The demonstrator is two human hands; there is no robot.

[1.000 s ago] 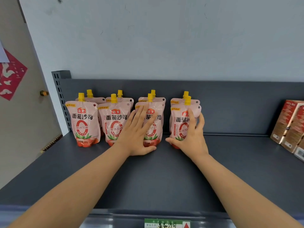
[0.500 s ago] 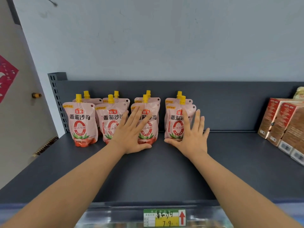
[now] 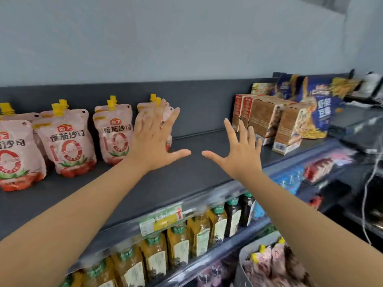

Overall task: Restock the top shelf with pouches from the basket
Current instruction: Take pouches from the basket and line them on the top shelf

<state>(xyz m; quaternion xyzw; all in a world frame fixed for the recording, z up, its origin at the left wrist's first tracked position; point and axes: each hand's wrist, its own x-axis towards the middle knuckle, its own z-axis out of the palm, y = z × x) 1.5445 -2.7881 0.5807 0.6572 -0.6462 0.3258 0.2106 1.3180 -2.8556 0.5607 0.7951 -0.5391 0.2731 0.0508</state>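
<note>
Since half a sec ago the view has swung right & down, and both hands have shifted. L hand [image 3: 154,139] has gone from the 3rd pouch column to the rightmost stack [image 3: 143,108]. R hand [image 3: 238,150] has come off that stack & now hangs over bare top shelf [image 3: 186,175], apart from any pouch.

L hand: open, fingers straight & spread across the front of the rightmost stack, thumb pointing right over the shelf. Too much motion blur to tell if the fingertips actually press the pouch.

R hand: also open, fingers fanned, thumb pointing left toward the L thumb, holding nothing. It sits between the pouches & the brown boxes [image 3: 267,119].

Pouches [image 3: 70,141]: pink, yellow spout caps, red/green print. They stand upright on the left part of the top shelf in four columns, more behind the front ones, near the dark rear panel [image 3: 207,104]. Leftmost col. is cut by the frame edge.

Right part of shelf: brown boxes in a row, blue snack bags [image 3: 319,104] beyond them.

Basket [image 3: 248,250]: lower-right corner, below shelf level, grey rim. Basket pouches [image 3: 275,257] inside are pink w/ yellow caps, blurred.

Lower shelf: bottles [image 3: 178,243] w/ green caps, amber & dark contents. Price tag [image 3: 160,221], green/yellow w/ red arrow, is on the top shelf's front rail.
</note>
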